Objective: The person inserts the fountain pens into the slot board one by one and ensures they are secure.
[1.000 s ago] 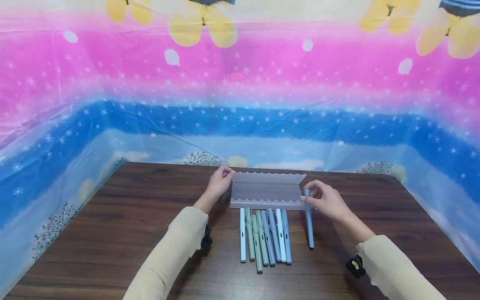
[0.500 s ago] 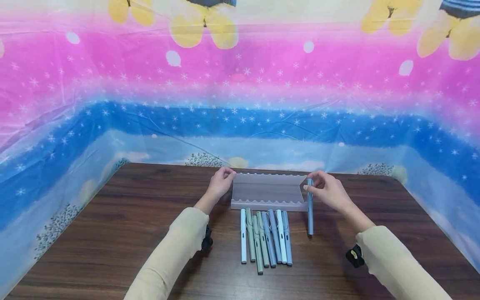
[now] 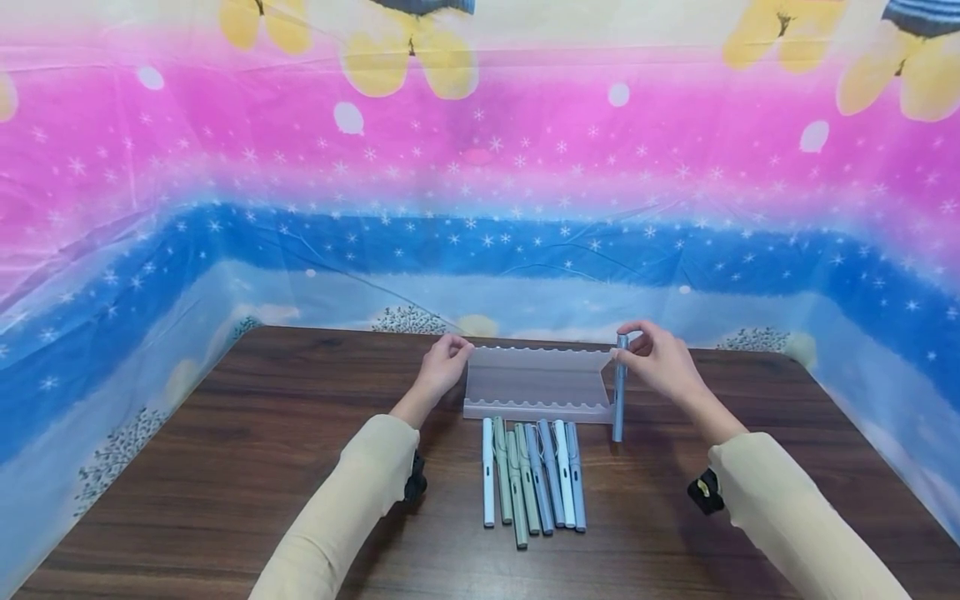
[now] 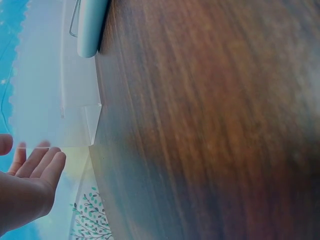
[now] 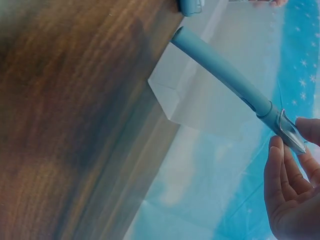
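Held pen (image 5: 225,76): looks smooth, matt, plastic
Clip (image 5: 291,134): shines like metal
Tray (image 3: 536,377): looks translucent plastic
Tabletop (image 3: 300,467): shows semi-gloss woodgrain
Backdrop (image 3: 480,242): creased cloth

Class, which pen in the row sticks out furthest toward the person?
The green pen, third from left in the head view: its near end extends past all the others'.

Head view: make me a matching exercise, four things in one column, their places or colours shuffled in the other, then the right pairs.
Column one:
1. Lone pen
2. Row of pens
3. Tray
4. Left sleeve

Column two:
A. Translucent, with scalloped edges
B. Cream
C. In the right grip
D. Lying on the wooden table

Right pairs: 1-C, 2-D, 3-A, 4-B.
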Action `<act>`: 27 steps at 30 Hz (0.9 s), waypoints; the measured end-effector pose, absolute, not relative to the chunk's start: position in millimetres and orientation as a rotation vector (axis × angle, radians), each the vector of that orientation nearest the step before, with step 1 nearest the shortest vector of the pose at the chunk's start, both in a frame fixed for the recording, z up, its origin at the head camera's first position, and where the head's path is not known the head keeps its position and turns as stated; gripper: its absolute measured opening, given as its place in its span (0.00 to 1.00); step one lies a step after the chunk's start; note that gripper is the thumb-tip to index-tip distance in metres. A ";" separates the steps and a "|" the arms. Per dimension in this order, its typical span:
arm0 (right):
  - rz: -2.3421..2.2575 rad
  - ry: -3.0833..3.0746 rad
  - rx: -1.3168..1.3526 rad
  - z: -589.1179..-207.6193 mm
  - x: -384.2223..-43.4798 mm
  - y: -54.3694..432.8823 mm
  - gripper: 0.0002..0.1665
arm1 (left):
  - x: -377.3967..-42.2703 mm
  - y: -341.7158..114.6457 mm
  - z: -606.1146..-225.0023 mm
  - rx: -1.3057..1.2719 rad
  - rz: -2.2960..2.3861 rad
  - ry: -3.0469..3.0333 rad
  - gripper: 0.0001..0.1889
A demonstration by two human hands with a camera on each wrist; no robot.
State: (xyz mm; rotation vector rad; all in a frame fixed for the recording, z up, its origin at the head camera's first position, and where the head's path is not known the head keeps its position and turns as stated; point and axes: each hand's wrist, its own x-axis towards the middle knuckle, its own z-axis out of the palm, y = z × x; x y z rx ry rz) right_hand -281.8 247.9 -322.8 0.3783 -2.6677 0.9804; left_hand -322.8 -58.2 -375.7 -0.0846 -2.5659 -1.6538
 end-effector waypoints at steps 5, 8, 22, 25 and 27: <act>0.978 -2.626 0.377 -317.1 -285.8 245.7 0.19 | -322.4 -59.1 -376.7 -0.076 -1.677 -2.566 0.12; 0.964 -2.608 0.366 -314.9 -288.3 244.1 0.18 | -322.9 -59.3 -377.3 -0.078 -1.679 -2.565 0.12; 0.924 -2.446 0.349 -315.8 -296.3 235.6 0.17 | -322.0 -59.4 -377.4 -0.088 -1.697 -2.563 0.12; 0.902 -2.417 0.336 -318.7 -298.6 234.9 0.16 | -321.8 -59.4 -376.7 -0.094 -1.698 -2.557 0.11; 0.887 -2.406 0.329 -320.7 -299.8 234.7 0.16 | -321.8 -59.5 -376.4 -0.100 -1.698 -2.552 0.11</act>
